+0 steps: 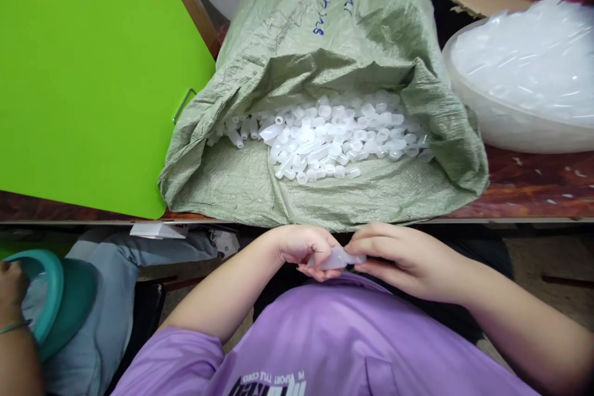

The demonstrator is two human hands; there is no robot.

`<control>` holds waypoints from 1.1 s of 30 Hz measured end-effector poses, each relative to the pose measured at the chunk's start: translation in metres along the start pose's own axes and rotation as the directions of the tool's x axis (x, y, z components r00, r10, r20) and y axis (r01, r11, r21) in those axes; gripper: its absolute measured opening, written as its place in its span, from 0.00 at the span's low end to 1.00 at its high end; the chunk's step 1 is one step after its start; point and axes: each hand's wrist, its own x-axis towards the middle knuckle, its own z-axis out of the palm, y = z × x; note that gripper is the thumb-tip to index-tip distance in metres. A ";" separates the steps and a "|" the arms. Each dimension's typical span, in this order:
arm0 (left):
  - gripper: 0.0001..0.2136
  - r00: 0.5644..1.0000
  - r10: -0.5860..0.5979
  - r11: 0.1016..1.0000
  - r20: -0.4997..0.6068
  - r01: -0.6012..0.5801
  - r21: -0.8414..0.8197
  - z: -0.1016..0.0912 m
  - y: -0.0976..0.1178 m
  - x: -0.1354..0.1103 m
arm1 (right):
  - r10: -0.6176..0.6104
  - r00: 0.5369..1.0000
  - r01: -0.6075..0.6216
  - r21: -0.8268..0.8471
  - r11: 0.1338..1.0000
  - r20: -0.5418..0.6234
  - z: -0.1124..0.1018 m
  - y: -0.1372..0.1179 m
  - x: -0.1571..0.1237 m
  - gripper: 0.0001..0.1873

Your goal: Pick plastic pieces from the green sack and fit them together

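My left hand point(304, 247) and my right hand point(399, 257) meet close to my body, just below the table edge, over my purple shirt. Both are closed on one small translucent plastic tube point(336, 258) held between their fingertips. In front of them on the table lies an open green woven sack point(325, 192), its mouth facing me. Inside it is a heap of many small white plastic tubes point(325, 133).
A bright green board point(88, 68) covers the table's left side. A white basin point(520, 117) piled with clear plastic pieces stands at the right on the dark wooden table point(533, 189). At the lower left another person's hand point(12, 288) rests by a teal bowl point(60, 297).
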 end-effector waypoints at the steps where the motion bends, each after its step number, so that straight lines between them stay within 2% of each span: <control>1: 0.09 1.000 -0.002 1.000 0.023 0.002 -0.012 0.001 0.000 0.000 | -0.067 0.998 0.067 0.007 0.998 0.012 -0.002 -0.001 0.000 0.16; 2: 0.09 0.999 -0.010 1.000 0.045 0.011 -0.021 0.003 0.000 0.000 | -0.119 0.993 0.119 0.012 0.993 0.016 -0.004 -0.003 0.000 0.17; 4: 0.09 0.997 -0.034 0.999 0.071 0.037 -0.033 0.004 0.000 0.000 | -0.148 0.989 0.147 0.025 0.989 0.011 -0.006 -0.005 0.001 0.17; 8: 0.11 0.996 -0.031 0.997 0.088 0.036 -0.064 0.001 -0.004 0.002 | 0.033 0.999 -0.033 0.088 0.996 0.005 -0.003 -0.010 0.005 0.12; 10: 0.11 0.996 -0.015 0.998 0.091 0.021 -0.061 0.000 -0.006 0.004 | 0.164 0.986 -0.163 0.078 0.983 -0.003 0.003 -0.011 0.008 0.12; 12: 0.10 0.999 -0.006 1.000 0.036 0.007 -0.015 0.000 -0.006 0.006 | 0.345 0.938 -0.345 -0.002 0.939 -0.031 0.010 -0.010 0.011 0.17; 14: 0.07 0.995 0.000 0.997 -0.100 0.008 0.081 0.003 -0.004 0.006 | 0.508 0.860 -0.510 -0.122 0.851 -0.047 0.016 -0.007 0.011 0.27; 15: 0.06 0.984 0.008 0.991 -0.178 0.015 0.130 0.005 -0.003 0.005 | 0.552 0.832 -0.552 -0.172 0.816 -0.049 0.018 -0.005 0.010 0.29; 16: 0.05 0.968 0.018 0.984 -0.250 0.026 0.174 0.008 -0.001 0.003 | 0.555 0.830 -0.553 -0.197 0.809 -0.050 0.020 -0.003 0.008 0.29; 17: 0.04 0.951 0.026 0.978 -0.307 0.040 0.207 0.010 0.000 0.001 | 0.518 0.853 -0.519 -0.194 0.832 -0.060 0.020 -0.002 0.006 0.27; 19: 0.04 0.926 0.041 0.967 -0.375 0.059 0.250 0.015 0.003 -0.005 | 0.361 0.927 -0.373 -0.142 0.917 -0.100 0.020 0.000 0.000 0.20; 21: 0.04 0.911 0.036 0.941 -0.411 0.108 0.321 0.020 0.005 -0.010 | 0.245 0.966 -0.252 -0.092 0.963 -0.086 0.021 0.001 -0.005 0.17; 23: 0.05 0.906 0.029 0.901 -0.422 0.160 0.404 0.025 0.007 -0.014 | 0.304 0.952 -0.305 -0.087 0.948 -0.031 0.023 0.001 -0.007 0.18; 25: 0.06 0.899 0.050 0.866 -0.436 0.178 0.467 0.029 0.008 -0.016 | 0.382 0.923 -0.384 -0.075 0.920 -0.040 0.025 0.001 -0.008 0.22; 26: 0.06 0.893 0.076 0.858 -0.443 0.168 0.485 0.032 0.008 -0.017 | 0.366 0.928 -0.370 -0.062 0.927 -0.066 0.026 0.001 -0.008 0.20; 29: 0.08 0.867 0.147 0.833 -0.476 0.151 0.532 0.038 0.008 -0.017 | 0.212 0.972 -0.217 -0.038 0.975 -0.100 0.029 0.001 -0.009 0.16; 31: 0.10 0.846 0.163 0.816 -0.508 0.174 0.551 0.042 0.007 -0.016 | 0.245 0.965 -0.249 -0.045 0.967 -0.089 0.030 0.001 -0.009 0.15; 33: 0.10 0.824 0.183 0.813 -0.535 0.179 0.554 0.044 0.007 -0.015 | 0.321 0.941 -0.325 -0.020 0.945 -0.105 0.031 0.001 -0.008 0.20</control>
